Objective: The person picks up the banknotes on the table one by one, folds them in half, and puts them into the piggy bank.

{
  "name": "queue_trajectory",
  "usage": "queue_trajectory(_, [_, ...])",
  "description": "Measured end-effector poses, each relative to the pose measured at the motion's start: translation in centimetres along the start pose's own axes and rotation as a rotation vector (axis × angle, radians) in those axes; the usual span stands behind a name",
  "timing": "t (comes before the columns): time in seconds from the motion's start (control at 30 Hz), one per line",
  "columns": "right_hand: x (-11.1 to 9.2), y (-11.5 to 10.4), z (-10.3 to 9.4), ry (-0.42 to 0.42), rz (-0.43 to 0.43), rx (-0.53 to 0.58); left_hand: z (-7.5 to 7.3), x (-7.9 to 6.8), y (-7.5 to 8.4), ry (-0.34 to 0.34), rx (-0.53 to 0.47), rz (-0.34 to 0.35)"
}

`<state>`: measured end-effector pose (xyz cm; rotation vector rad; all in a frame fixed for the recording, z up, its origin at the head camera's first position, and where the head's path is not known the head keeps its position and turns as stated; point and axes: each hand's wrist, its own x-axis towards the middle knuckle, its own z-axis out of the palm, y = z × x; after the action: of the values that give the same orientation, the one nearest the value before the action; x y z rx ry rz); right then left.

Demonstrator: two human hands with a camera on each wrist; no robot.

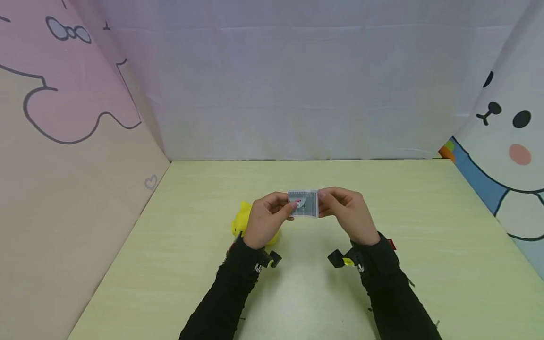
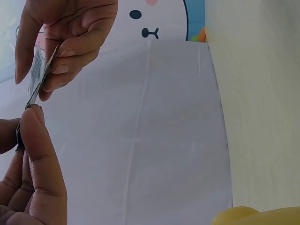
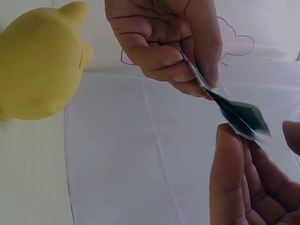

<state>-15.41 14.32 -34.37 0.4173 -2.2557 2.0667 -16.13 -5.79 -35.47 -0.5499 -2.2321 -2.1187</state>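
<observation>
And it all hangs on the left hand [image 1: 265,219] here, its grip clamped on the small flat packet [image 1: 309,208], thumb across the printed face, fingers behind. Over at the opposite edge, the right hand [image 1: 349,213] has its fingers against the packet but its thumb apart, so that grip isn't clamped on anything! The packet is up in the air between the two, above the surface [image 1: 199,293], and from the right wrist its near end shows dark, the layers seemingly parted. What could spoil this? Ease that one pinch before the right thumb meets its fingers, and the packet would likely drop; a hard, uneven pull could tear the thin film crooked; and if anything is inside, which I cannot see, a tilt might spill it. Just beyond, the yellow toy [image 1: 241,223] sits on the surface, partly hidden by the left hand, and a careless swing of that wrist could knock it. Now the count, working outward: two hands, one packet, one yellow toy, two black wrist cameras [image 1: 336,259], one on each wrist, two black sleeves [image 1: 393,295], one surface under it all, and past its far edge one pale backdrop [image 1: 297,94], with two cartoon-printed side panels [image 1: 510,156] flanking it, left and right.
</observation>
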Motion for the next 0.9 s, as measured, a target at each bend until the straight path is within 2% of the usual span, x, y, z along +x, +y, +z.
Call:
queue_trajectory(0.37, [-0.10, 0.02, 0.12, -0.057, -0.005, -0.062, 0.06, -0.02, 0.07, 0.001, 0.019, 0.007])
queue_trajectory(0.63, [0.05, 0.30, 0.01, -0.089, 0.011, -0.041, -0.17, 0.02, 0.00, 0.008, 0.022, 0.027])
queue_trajectory(0.9, [0.22, 0.38, 0.22, -0.082, 0.020, -0.038, -0.33, 0.09, -0.09, 0.008, 0.029, 0.029])
